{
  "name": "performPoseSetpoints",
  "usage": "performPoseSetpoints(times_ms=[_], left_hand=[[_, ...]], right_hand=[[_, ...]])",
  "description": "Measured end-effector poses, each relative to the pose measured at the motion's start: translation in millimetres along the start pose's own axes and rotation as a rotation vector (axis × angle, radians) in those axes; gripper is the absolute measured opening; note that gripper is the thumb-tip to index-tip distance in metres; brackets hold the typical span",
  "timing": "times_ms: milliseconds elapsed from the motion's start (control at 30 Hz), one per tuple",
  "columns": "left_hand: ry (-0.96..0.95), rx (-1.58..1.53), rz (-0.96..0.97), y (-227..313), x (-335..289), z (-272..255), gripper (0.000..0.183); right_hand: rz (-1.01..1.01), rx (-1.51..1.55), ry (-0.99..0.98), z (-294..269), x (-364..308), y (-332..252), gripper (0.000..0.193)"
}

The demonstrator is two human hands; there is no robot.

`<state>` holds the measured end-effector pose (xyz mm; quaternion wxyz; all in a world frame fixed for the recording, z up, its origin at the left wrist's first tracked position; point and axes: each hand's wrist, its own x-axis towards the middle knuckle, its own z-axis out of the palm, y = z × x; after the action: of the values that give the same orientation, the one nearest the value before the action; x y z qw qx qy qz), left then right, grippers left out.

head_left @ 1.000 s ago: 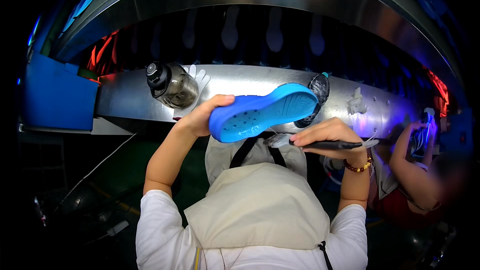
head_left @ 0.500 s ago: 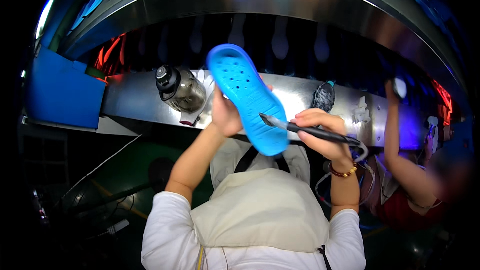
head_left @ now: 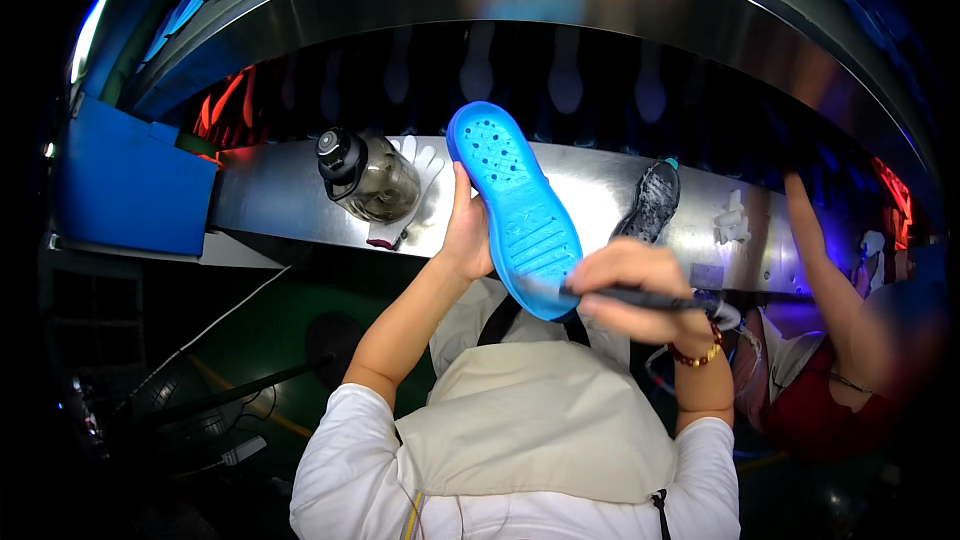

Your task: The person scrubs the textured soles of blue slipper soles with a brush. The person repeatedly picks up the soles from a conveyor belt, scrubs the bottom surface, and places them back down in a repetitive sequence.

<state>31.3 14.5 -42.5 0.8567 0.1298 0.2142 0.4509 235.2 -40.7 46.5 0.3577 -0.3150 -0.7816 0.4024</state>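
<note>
A bright blue shoe sole [head_left: 515, 205] is held up in front of me, its ridged inner side toward me and its heel end nearest. My left hand [head_left: 468, 233] grips it by the left edge, fingers behind and thumb along the side. My right hand [head_left: 640, 275] is closed around a black-handled brush [head_left: 655, 298] with a hose at its rear end. The brush tip, blurred by motion, is over the sole's heel area; whether it touches I cannot tell.
On the metal ledge [head_left: 280, 200] stand a dark-lidded bottle [head_left: 370, 180] beside a white glove [head_left: 428, 162], a black sole-shaped piece with whitish smears [head_left: 652, 202] and a crumpled white scrap [head_left: 733, 220]. Behind runs a dark line carrying soles. Another person's arm [head_left: 815, 240] reaches in at right.
The sole has shifted right and tilted to face me more squarely. My right hand has turned, moving the brush tip down from mid-sole to the heel. The other person's hand reaches farther into the line.
</note>
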Motion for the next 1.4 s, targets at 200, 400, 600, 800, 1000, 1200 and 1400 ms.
performPoseSetpoints(times_ms=[200, 400, 600, 800, 1000, 1200, 1400], left_hand=[[-0.085, -0.039, 0.064, 4.2, 1.3, 27.1, 0.081], [-0.109, -0.113, 0.077, 12.0, -3.2, 26.2, 0.079], [-0.133, -0.09, 0.066, 27.9, -4.1, 26.7, 0.08], [-0.173, -0.147, 0.096, 25.7, -12.2, 60.4, 0.07], [-0.116, 0.076, 0.154, -3.0, -16.9, 54.1, 0.063], [-0.181, -0.025, 0.144, 4.5, -11.3, 58.6, 0.064], [-0.177, -0.004, 0.123, 9.9, -10.5, 58.0, 0.063]], right_hand=[[-0.123, 0.006, 0.02, 14.3, 3.7, -3.4, 0.019], [0.0, 0.048, 0.163, 6.0, -14.3, 20.0, 0.022], [-0.04, 0.37, -0.144, -0.2, -18.8, 13.6, 0.021], [0.181, 0.81, 0.309, 19.7, -16.3, 20.9, 0.017], [0.219, 0.612, 0.361, 37.4, -15.3, 2.6, 0.019], [0.115, 0.536, 0.363, 28.5, -8.4, 8.8, 0.02], [0.032, 0.599, 0.328, 8.6, 0.7, 1.6, 0.018]])
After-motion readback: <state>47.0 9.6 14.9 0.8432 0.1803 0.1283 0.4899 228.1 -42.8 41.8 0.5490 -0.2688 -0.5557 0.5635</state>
